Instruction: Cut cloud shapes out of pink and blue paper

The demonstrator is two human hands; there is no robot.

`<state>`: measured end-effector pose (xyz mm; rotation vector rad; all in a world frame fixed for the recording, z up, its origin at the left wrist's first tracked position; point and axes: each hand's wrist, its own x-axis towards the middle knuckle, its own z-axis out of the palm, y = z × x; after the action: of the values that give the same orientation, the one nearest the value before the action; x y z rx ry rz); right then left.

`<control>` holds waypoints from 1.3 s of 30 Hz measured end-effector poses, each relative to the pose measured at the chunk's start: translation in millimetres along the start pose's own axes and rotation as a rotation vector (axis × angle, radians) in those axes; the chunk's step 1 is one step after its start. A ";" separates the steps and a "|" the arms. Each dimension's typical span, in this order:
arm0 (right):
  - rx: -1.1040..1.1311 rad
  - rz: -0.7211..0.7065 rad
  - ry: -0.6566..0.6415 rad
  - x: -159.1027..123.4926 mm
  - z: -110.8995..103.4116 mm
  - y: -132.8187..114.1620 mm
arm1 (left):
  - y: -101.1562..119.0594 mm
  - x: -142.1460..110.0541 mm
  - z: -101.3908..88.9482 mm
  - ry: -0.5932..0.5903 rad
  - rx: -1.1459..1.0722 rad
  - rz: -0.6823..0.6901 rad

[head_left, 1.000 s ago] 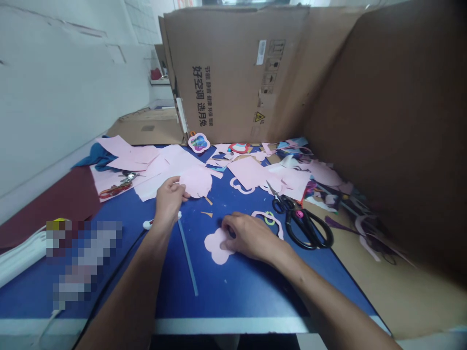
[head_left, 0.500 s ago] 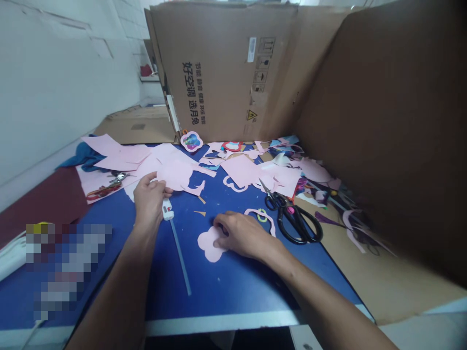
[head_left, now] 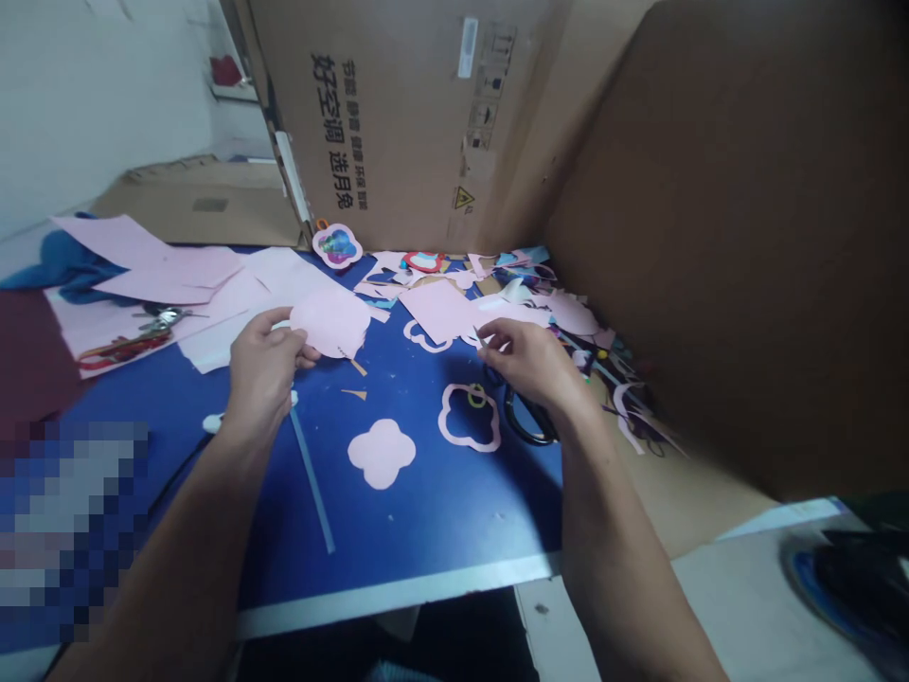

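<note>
My left hand pinches a pink paper piece with a rounded edge, raised over the table. To its right, my right hand has its thumb and fingers closed at the blades of small scissors; most of the scissors are hidden by the hand. Beneath that wrist, larger black-handled scissors lie partly covered. A pink four-lobed paper flower rests flat on the blue tabletop between my forearms. Beside it is a wavy pink paper ring with a small green ring at its upper edge.
A cardboard box wall stands behind, and another cardboard panel rises at the right. Pink sheets and paper scraps line the back. A narrow translucent stick lies by my left forearm. A flower-shaped ornament leans at the box.
My right hand has let go of the paper flower and moved up and right to the small scissors. My left hand still holds its paper. The view has shifted right.
</note>
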<state>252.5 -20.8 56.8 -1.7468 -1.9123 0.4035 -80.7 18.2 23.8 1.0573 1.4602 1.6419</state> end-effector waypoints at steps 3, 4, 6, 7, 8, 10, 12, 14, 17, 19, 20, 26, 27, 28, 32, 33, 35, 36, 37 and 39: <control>-0.075 0.073 -0.125 8.3 -6.7 19.5 | -1.0 -4.5 6.2 -0.051 0.036 -0.024; -0.078 0.071 -0.179 9.2 -4.1 21.7 | -1.9 -6.2 8.2 -0.071 0.047 -0.035; -0.068 0.049 -0.274 9.5 4.6 21.6 | -4.0 -10.4 12.0 -0.118 0.062 -0.047; -0.065 0.039 -0.308 9.3 9.4 20.2 | -4.9 -12.8 13.6 -0.141 0.066 -0.048; -0.070 0.032 -0.336 9.1 13.7 18.5 | -5.6 -15.1 15.0 -0.165 0.071 -0.048; -0.100 0.030 -0.366 8.8 20.1 14.9 | -6.1 -18.8 16.5 -0.212 0.087 -0.046; -0.137 0.035 -0.385 8.8 23.8 11.8 | -5.6 -20.1 16.6 -0.237 0.093 -0.042; -0.163 0.043 -0.409 8.8 25.8 9.1 | -4.9 -18.9 15.6 -0.221 0.078 -0.035; -0.188 0.061 -0.431 8.3 27.5 5.7 | -4.2 -16.1 13.8 -0.167 0.045 -0.027; -0.191 0.065 -0.436 7.8 27.6 4.0 | -3.7 -15.6 13.1 -0.152 0.037 -0.032; -0.187 0.064 -0.436 7.6 27.2 3.4 | -3.3 -15.6 12.8 -0.150 0.036 -0.036; -0.119 0.027 -0.426 6.3 20.8 1.2 | 2.3 -6.9 3.1 -0.078 -0.017 0.004; -0.106 0.020 -0.429 5.9 19.8 0.8 | 3.4 -3.1 -0.1 -0.032 -0.039 0.014; -0.095 0.014 -0.431 5.4 18.9 0.4 | 4.5 1.0 -3.4 0.017 -0.066 0.019; -0.072 0.011 -0.404 3.6 17.5 0.9 | 7.7 13.6 -14.4 0.151 -0.172 -0.024; -0.068 0.009 -0.393 3.4 17.6 1.9 | 8.3 14.8 -16.1 0.161 -0.193 -0.034; -0.060 0.004 -0.367 4.1 18.8 5.0 | 9.1 15.4 -18.4 0.165 -0.230 -0.046; -0.058 0.003 -0.345 5.0 19.8 7.1 | 9.6 15.1 -19.2 0.168 -0.245 -0.050; -0.060 0.005 -0.314 6.2 21.2 9.3 | 10.0 14.7 -19.8 0.172 -0.258 -0.053; -0.080 0.018 -0.228 9.5 25.0 13.4 | 11.2 14.1 -20.7 0.182 -0.280 -0.052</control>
<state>249.4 -6.7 30.6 -1.8375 -2.0969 0.5611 -105.2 20.5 36.0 0.7245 1.3083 1.8788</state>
